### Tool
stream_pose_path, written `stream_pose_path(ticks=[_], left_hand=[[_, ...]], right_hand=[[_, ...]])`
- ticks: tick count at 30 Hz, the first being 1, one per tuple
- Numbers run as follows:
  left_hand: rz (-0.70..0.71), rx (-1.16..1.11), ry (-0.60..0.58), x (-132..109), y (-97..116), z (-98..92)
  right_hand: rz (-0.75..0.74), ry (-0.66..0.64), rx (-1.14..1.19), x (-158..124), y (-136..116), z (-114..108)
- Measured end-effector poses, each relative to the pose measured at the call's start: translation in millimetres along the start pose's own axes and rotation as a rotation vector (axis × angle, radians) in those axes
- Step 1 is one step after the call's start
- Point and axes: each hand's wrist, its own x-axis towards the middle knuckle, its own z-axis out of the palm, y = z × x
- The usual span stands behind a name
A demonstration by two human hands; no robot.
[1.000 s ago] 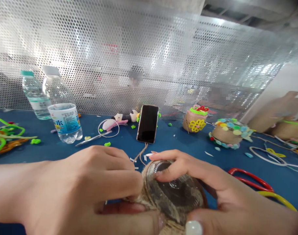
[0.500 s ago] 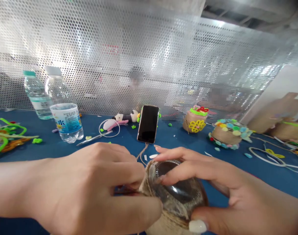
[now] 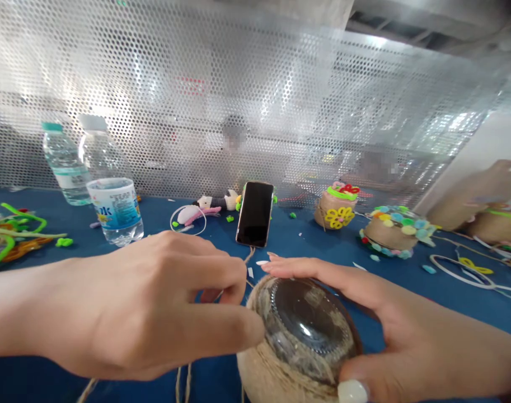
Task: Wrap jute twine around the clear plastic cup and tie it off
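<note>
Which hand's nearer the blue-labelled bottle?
Left. The left hand is in front of the blue-labelled bottle and slightly to its right; the right hand is much farther to the right, holding the twine-wrapped jar.

On the table, around the jar
Phone is at eleven o'clock, bottles at ten, pot at one.

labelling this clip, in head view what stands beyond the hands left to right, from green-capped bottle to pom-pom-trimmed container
Green-capped water bottle, white-capped water bottle, phone, yellow-flowered jar, pom-pom-trimmed container.
</note>
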Motion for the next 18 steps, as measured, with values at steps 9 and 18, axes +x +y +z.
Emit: stream_pose_path(ticks=[9, 18], left_hand=[[-0.12, -0.13, -0.013, 2.1, -2.1, -1.4], [-0.37, -0.25, -0.041, 2.6, 2.0, -2.3]], right_hand=[[0.004, -0.145, 0.291, 9.3, 10.2, 4.7], [0.177, -0.129, 0.141, 4.2, 4.4, -4.1]])
